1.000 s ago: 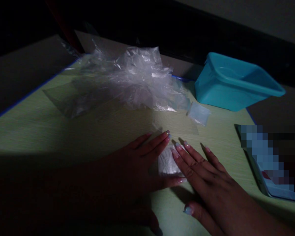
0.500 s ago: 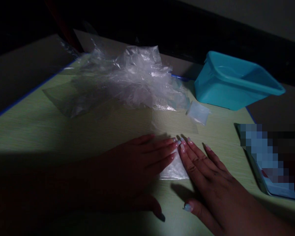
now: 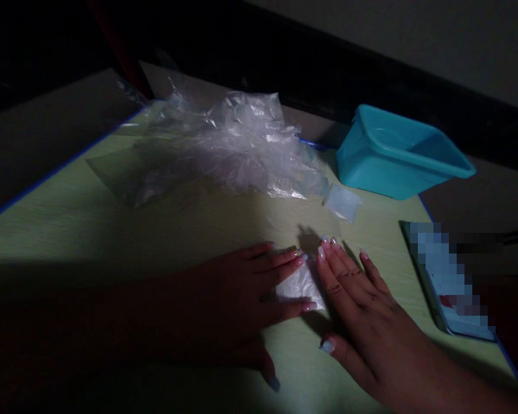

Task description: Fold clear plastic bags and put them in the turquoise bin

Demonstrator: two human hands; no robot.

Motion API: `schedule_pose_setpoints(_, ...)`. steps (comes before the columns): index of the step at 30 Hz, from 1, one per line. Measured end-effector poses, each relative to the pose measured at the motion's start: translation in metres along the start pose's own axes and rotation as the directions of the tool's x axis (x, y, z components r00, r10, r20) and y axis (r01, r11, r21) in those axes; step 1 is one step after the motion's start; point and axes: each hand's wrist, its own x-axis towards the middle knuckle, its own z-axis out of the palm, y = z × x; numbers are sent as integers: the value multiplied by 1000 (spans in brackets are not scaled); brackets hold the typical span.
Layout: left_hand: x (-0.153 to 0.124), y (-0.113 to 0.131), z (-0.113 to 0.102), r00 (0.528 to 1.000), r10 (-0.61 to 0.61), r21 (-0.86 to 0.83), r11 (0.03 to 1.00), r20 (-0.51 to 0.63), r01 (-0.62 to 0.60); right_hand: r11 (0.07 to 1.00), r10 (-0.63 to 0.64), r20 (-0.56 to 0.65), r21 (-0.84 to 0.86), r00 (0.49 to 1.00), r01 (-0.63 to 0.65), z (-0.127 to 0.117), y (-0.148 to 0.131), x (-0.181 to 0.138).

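Neither grip is closed: the left hand (image 3: 237, 293) and right hand (image 3: 362, 316) lie flat, fingers spread, pressing a small folded plastic bag (image 3: 300, 284) onto the green worktop (image 3: 198, 224) between them. Bare worktop lies open just ahead of the fingertips, up to the crumpled plastic pile (image 3: 242, 144), a small flat packet (image 3: 343, 202) and the teal tub (image 3: 397, 152) near the far edge.

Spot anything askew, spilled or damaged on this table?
Nothing spilled or damaged. The plastic heap is crumpled and loose; one small folded piece lies apart beside the tub. Left hand and right hand press flat on a folded piece.
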Motion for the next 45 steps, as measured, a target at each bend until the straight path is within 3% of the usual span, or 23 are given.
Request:
schedule_pose_setpoints(2, 1, -1, 0, 999, 12, -1, 1000, -42, -12, 1000, 20, -1, -8, 1000, -20, 1, 3, 3)
schedule_pose_setpoints(7, 4, -7, -3, 961, -1, 1, 1000, -278, 1, 996, 71, -45, 63, 996, -68, 4, 9, 16)
schedule_pose_setpoints(10, 7, -13, -7, 919, -120, -52, 993, -375, 108, 981, 99, -167, 182, 981, -68, 6, 11, 24)
schedule_pose_setpoints(14, 11, -21, -12, 849, -254, -172, 966, -463, 194, 949, 240, -265, 268, 934, -167, 9, 9, 32)
schedule_pose_setpoints(19, 12, -28, -14, 767, -373, -294, 923, -522, 248, 910, 372, -159, 259, 915, -325, 6, 7, 46)
schedule_pose_setpoints(25, 8, -29, -14, 771, -342, -246, 938, -538, 245, 870, 430, 63, 236, 901, -432, -1, 11, 65)
schedule_pose_setpoints(32, 8, -34, -10, 791, -341, -271, 935, -508, 229, 911, 347, 182, 170, 920, -377, -10, 9, 74)
schedule_pose_setpoints(38, 11, -36, -9, 792, -367, -296, 923, -488, 245, 885, 316, 88, 331, 945, -327, -2, 8, 73)
schedule_pose_setpoints(45, 12, -30, -8, 777, -408, -355, 900, -479, 254, 809, 317, -192, 566, 929, -160, -10, 4, 74)
